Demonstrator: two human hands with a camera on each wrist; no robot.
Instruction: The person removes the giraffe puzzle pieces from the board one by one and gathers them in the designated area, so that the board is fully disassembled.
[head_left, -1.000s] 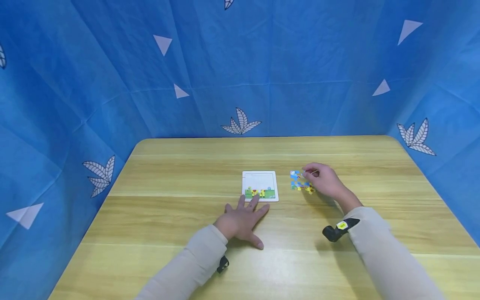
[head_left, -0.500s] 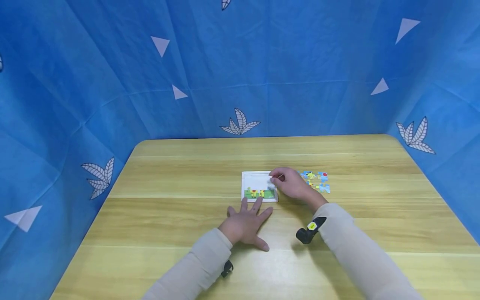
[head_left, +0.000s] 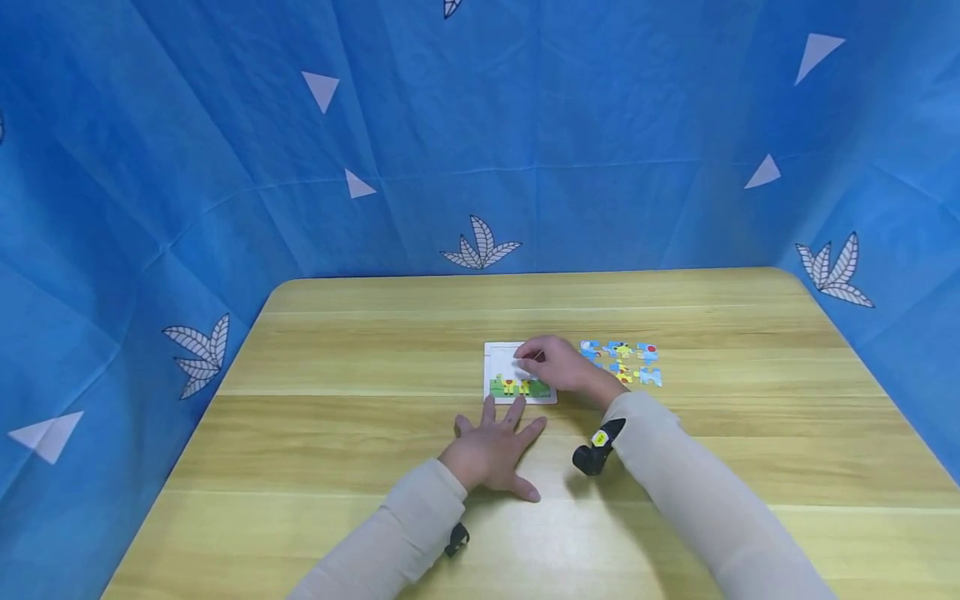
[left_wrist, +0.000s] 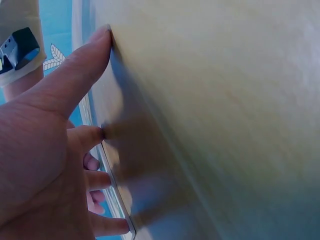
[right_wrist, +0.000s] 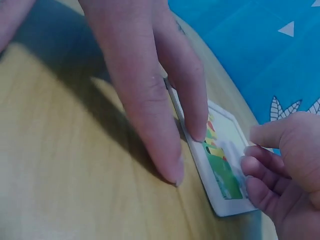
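Observation:
A white square puzzle tray (head_left: 487,360) lies mid-table. Along its near side runs a strip of fitted pieces (head_left: 498,389), green with yellow animal shapes. My left hand (head_left: 491,454) rests with spread fingers, two fingertips at the tray's near edge; the left wrist view shows the thumb (left_wrist: 92,55) extended on the table. Over the tray's right half, my right hand (head_left: 558,364) has thumb and fingers brought together, pinching a small puzzle piece mostly hidden by the fingers. In the right wrist view those fingertips (right_wrist: 255,187) are right beside the green strip.
Loose puzzle pieces (head_left: 649,377), blue and yellow, lie spread right of the tray, partly behind the right hand. A wood-grain table (head_left: 360,350) surrounds them. Blue patterned cloth (head_left: 600,125) hangs beyond its far edge. Black wrist cameras (head_left: 592,457) sit at both sleeves.
My right hand has moved left from the loose pieces to over the tray, then slightly further left across it. The left hand stays nearly in place at the tray's edge.

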